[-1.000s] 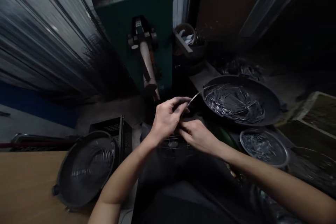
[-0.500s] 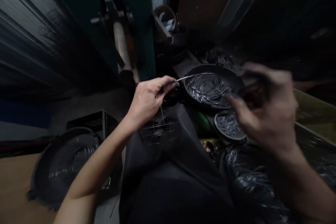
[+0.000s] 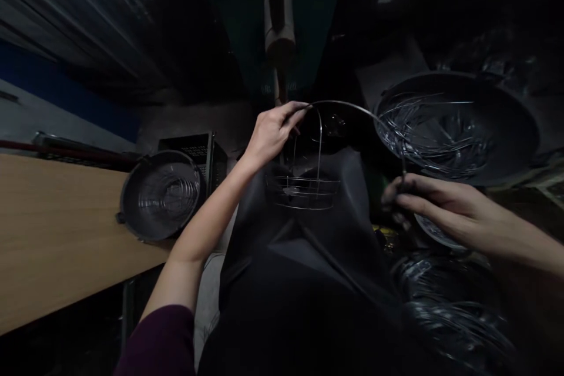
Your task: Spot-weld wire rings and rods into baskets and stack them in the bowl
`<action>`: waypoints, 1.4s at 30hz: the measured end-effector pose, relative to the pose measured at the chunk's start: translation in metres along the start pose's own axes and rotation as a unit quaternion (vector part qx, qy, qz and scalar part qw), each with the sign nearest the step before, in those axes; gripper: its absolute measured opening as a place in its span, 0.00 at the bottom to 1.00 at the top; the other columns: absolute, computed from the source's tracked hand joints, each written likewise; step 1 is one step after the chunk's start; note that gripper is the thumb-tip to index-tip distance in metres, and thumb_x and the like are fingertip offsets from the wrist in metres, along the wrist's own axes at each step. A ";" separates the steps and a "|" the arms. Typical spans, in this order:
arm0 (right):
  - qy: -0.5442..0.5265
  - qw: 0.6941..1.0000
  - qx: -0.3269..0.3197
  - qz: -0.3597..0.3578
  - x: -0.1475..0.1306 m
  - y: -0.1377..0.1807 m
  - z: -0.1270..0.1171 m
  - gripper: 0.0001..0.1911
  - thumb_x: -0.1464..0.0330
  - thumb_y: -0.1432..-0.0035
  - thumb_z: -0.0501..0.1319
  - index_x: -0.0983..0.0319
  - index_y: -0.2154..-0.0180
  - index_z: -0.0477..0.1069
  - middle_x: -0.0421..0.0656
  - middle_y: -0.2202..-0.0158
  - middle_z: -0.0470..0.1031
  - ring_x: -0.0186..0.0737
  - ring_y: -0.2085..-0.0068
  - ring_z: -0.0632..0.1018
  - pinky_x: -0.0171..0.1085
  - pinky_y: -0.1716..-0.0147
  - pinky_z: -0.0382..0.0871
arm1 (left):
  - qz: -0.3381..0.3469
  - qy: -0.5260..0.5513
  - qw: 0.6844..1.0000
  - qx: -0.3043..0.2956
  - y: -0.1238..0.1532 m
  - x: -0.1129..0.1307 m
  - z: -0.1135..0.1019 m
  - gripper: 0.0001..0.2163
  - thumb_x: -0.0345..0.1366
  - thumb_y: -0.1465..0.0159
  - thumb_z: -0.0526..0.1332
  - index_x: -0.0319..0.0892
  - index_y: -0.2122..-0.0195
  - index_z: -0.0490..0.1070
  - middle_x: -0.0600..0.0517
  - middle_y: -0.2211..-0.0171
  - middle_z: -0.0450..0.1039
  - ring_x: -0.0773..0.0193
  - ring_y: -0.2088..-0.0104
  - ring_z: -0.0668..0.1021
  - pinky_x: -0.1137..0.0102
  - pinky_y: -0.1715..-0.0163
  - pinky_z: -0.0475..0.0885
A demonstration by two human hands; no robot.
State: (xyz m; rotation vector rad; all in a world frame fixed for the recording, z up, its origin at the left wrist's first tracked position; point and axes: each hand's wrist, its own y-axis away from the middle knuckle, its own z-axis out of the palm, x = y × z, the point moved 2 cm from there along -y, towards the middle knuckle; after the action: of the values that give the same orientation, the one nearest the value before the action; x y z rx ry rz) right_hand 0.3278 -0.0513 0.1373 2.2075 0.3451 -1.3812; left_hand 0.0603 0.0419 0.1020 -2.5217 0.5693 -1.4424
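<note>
My left hand [image 3: 272,134] is closed in a pinch above my lap, on one end of a thin metal wire [image 3: 348,103]. The wire arches to the right and bends down to my right hand [image 3: 445,202], whose fingers are closed on its other end. Below my left hand, a small wire basket [image 3: 304,207] rests between my knees on the dark apron [image 3: 304,282]. From it, thin upright wires [image 3: 321,141] rise to my left fingertips; whether these fingers also grip them I cannot tell.
At the right stands a wide dark basin [image 3: 524,123] holding many loose wires. A smaller bowl lies partly behind my right hand, with bundled wires [image 3: 458,317] below. Left are a round tub [image 3: 126,194], a black crate [image 3: 215,158] and a wooden board [image 3: 66,235]. A machine [image 3: 279,29] stands ahead.
My view has turned right-to-left items inward, with the tub and machine now further right. My right hand has come down, and the wire now arches between both hands.
</note>
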 end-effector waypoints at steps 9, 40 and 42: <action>-0.163 0.981 0.086 -0.065 0.009 -0.117 0.044 0.13 0.59 0.38 0.57 0.63 0.61 0.64 0.37 0.76 0.68 0.26 0.81 0.65 0.27 0.82 0.59 | 0.006 -0.098 0.994 -0.049 0.150 -0.055 0.036 0.43 0.49 0.50 0.69 0.44 0.38 0.48 0.38 0.44 0.62 0.44 0.43 0.66 0.47 0.45 0.62; -0.246 0.965 0.083 -0.027 -0.033 -0.259 0.013 0.15 0.60 0.53 0.69 0.63 0.70 0.72 0.41 0.74 0.73 0.33 0.73 0.72 0.30 0.75 0.66 | 0.100 -0.069 0.975 0.185 0.034 -0.087 0.006 0.34 0.30 0.51 0.63 0.44 0.46 0.46 0.45 0.57 0.62 0.56 0.59 0.73 0.57 0.56 0.71; -0.256 0.962 0.091 -0.015 -0.032 -0.264 0.015 0.15 0.60 0.52 0.69 0.64 0.70 0.72 0.40 0.77 0.71 0.31 0.77 0.69 0.29 0.81 0.61 | 0.107 -0.068 0.974 0.186 0.032 -0.088 0.005 0.35 0.30 0.51 0.63 0.45 0.45 0.44 0.45 0.58 0.61 0.57 0.59 0.73 0.57 0.56 0.71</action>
State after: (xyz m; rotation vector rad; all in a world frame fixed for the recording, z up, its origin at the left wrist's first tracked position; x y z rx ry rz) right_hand 0.1789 0.1629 0.0854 1.8863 0.0661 -1.9960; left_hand 0.0171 0.0491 0.0187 -2.1707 0.4768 -1.1642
